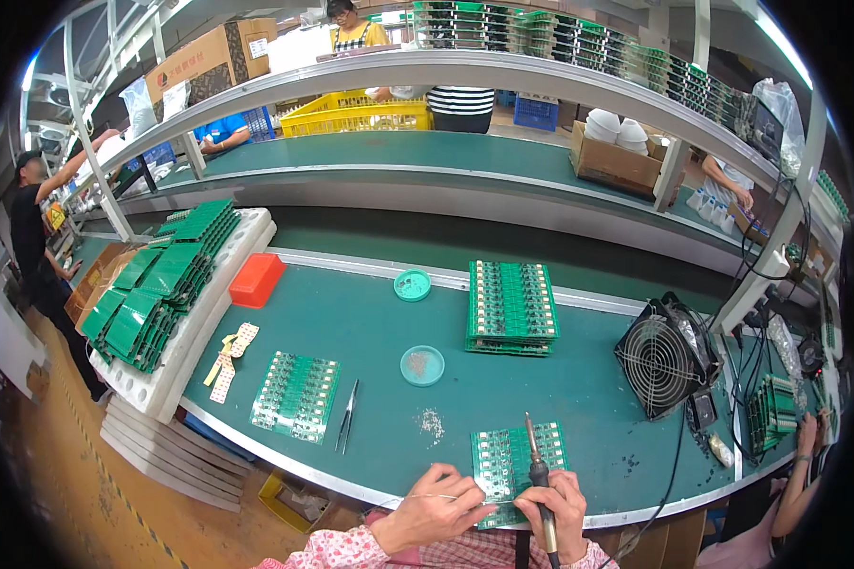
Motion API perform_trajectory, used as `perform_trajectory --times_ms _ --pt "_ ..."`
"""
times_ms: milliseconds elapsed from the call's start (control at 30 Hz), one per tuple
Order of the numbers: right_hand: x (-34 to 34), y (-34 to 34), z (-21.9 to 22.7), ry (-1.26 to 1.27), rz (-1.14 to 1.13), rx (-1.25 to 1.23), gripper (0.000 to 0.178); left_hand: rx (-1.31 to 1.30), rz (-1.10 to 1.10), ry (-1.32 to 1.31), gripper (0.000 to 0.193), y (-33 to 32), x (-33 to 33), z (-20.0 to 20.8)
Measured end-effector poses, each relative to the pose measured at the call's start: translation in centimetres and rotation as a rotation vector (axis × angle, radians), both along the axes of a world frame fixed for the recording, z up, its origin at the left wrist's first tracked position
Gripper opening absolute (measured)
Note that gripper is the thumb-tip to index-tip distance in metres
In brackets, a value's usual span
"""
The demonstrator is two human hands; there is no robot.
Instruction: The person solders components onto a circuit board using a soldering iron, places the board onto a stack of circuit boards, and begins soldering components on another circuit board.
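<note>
At the table's near edge lies a green circuit board (pixel 491 457) with rows of small parts. My right hand (pixel 564 510) is closed around the handle of a soldering iron (pixel 538 470), its metal tip pointing up and away over the board. My left hand (pixel 432 512) is at the board's left near side, fingers pinched on a thin solder wire (pixel 417 498). Some of the board's near part is hidden behind my hands. Tweezers (pixel 348 417) lie to the left, beside another circuit board (pixel 295 396). Loose tiny components (pixel 431 426) are heaped just beyond my left hand.
Two round green dishes (pixel 422 366) and a stack of boards (pixel 511 308) stand farther back. A fan (pixel 657 360) with cables is at right. On the left are a red box (pixel 256 280), paper strips (pixel 230 360) and boards piled on foam (pixel 247 237). Other people work around.
</note>
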State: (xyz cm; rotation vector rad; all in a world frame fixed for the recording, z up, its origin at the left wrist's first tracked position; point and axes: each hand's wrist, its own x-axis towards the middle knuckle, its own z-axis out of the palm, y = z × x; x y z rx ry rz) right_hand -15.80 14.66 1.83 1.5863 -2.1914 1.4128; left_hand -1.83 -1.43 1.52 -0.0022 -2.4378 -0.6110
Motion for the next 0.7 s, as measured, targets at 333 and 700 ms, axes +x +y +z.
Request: perform_trajectory --times_ms 333,700 --pt "1.3 -0.1 1.2 -0.011 -0.041 -0.030 0.017 -0.012 0.009 0.115 0.022 0.7 -0.1 -0.1" --pt "1.2 -0.1 0.8 0.064 -0.072 0.003 0.027 0.022 0.024 0.087 0.020 0.5 -0.4 0.3"
